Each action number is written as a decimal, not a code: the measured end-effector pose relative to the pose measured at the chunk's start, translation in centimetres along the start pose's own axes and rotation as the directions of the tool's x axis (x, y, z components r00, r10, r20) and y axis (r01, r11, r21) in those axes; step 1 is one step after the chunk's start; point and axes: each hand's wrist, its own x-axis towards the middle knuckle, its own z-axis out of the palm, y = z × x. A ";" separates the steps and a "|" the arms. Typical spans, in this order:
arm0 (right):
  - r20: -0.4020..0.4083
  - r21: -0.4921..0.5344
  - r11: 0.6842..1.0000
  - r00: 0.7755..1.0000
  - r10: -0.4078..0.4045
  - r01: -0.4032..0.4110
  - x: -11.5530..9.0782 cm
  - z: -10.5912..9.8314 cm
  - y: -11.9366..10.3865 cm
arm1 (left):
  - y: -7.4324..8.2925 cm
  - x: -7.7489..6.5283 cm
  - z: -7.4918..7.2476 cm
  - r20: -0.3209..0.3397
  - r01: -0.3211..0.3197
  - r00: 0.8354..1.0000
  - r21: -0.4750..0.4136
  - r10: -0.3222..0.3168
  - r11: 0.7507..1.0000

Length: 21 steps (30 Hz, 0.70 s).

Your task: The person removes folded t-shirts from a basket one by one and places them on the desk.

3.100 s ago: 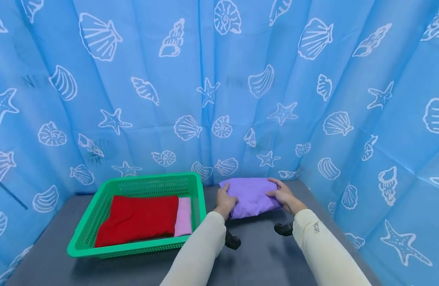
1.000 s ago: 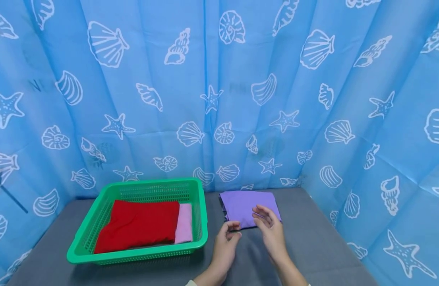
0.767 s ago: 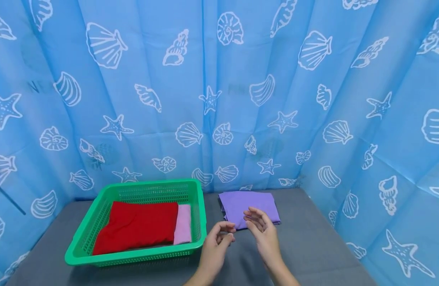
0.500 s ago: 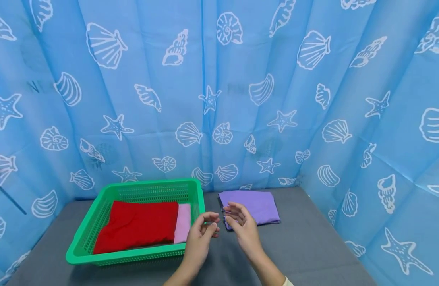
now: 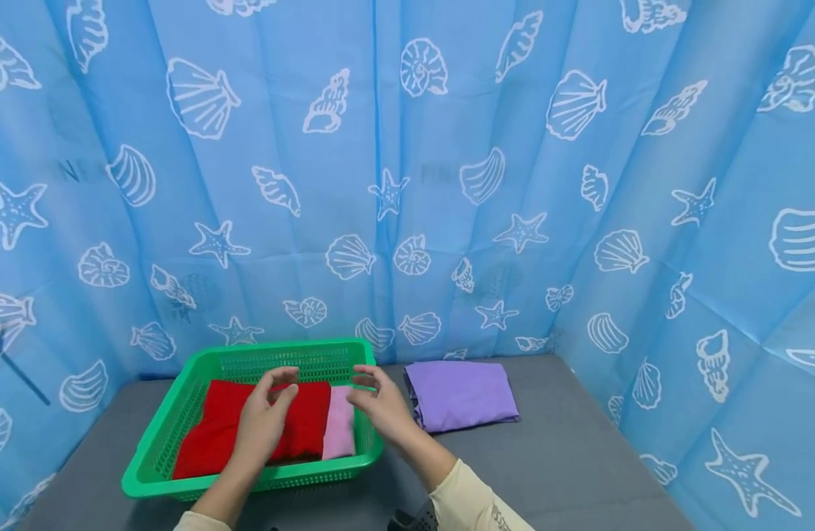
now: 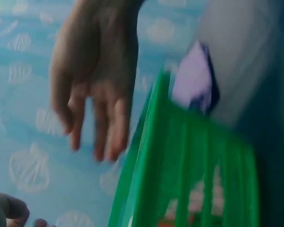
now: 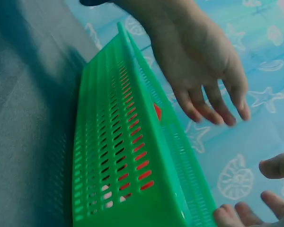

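Note:
A green plastic basket stands at the left of the grey table, holding a folded red cloth and a folded pink cloth. My left hand hovers over the red cloth, fingers loosely bent with nothing in them. Over the basket's right rim is my right hand, relaxed and holding nothing. In the left wrist view the right hand hangs beside the basket wall; the right wrist view shows the left hand above the rim. A folded purple cloth lies to the basket's right.
A blue curtain printed with white shells and starfish hangs behind and beside the table. The grey tabletop extends right of the basket. A black device sits at the right wrist.
Both hands held the purple cloth, then let it lie flat on the table. They drew back and moved left, from in front of the purple cloth to over the basket.

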 end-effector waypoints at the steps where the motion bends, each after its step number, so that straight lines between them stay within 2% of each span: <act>1: 0.000 -0.002 1.000 1.000 0.019 -0.019 0.4 0.4 0.1 | -0.4 0.3 -1.0 0.010 0.015 1.000 0.026 -0.016 1.000; 5: 0.003 -0.030 0.996 0.997 0.083 -0.083 1.9 1.8 0.6 | -2.2 1.5 -4.5 0.057 0.082 0.994 0.144 -0.091 0.986; 9: -0.001 -0.081 0.985 0.989 0.149 -0.149 3.3 3.0 1.2 | -4.7 3.0 -7.1 0.059 0.150 0.984 0.249 -0.170 0.957; 12: -0.017 -0.121 0.974 0.982 0.191 -0.191 4.2 3.7 1.6 | -6.5 4.0 -8.8 0.075 0.202 0.971 0.256 -0.228 0.945; 16: -0.026 -0.116 0.958 0.965 0.260 -0.261 5.0 4.5 2.2 | -8.0 4.8 -10.1 0.118 0.265 0.947 0.245 -0.300 0.933; 21: -0.064 -0.066 0.950 0.952 0.300 -0.304 5.6 5.2 3.3 | -8.7 5.0 -10.3 0.164 0.297 0.924 0.260 -0.345 0.919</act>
